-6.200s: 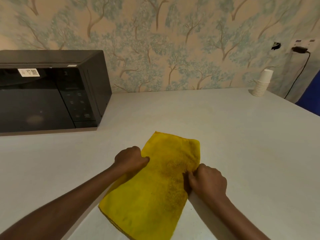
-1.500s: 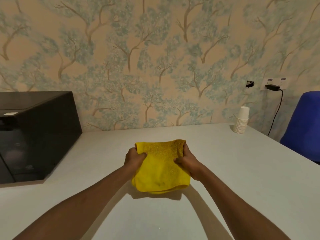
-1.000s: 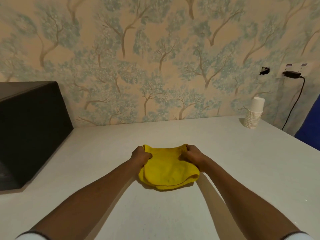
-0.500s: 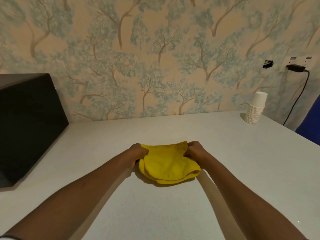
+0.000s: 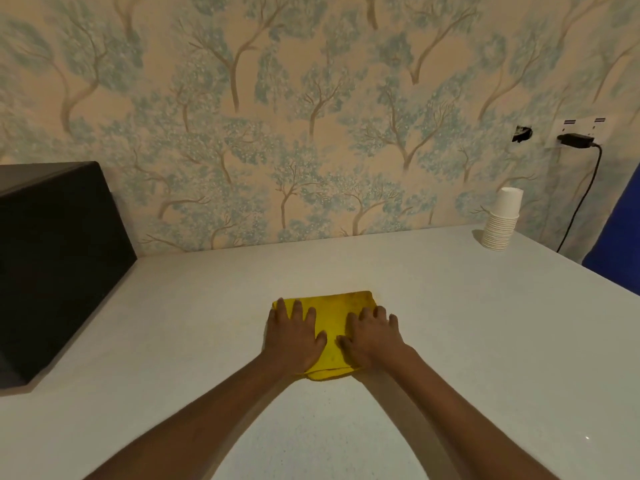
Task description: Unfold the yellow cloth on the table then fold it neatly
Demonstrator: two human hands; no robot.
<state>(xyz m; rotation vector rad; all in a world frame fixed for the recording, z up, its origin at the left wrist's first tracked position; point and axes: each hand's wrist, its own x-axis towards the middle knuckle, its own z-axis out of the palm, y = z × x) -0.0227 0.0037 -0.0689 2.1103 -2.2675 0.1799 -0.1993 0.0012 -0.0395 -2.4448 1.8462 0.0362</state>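
On the white table (image 5: 450, 341), near its middle, the yellow cloth (image 5: 330, 317) lay folded into a small, thick rectangle. Both hands rested palm-down on top of it. Left hand (image 5: 293, 336) covered the cloth's left part, fingers spread and flat, gripping nothing. Right hand (image 5: 372, 336) covered the right part, fingers likewise extended and flat, with the outer ones reaching past the cloth's right edge. A strip of cloth showed between the two hands, and its near edge showed at the wrists. Black microwave (image 5: 52, 258) stood at the table's far left, well apart from the cloth. Stack of white paper cups (image 5: 502, 220) stood at the far right corner by the wall.
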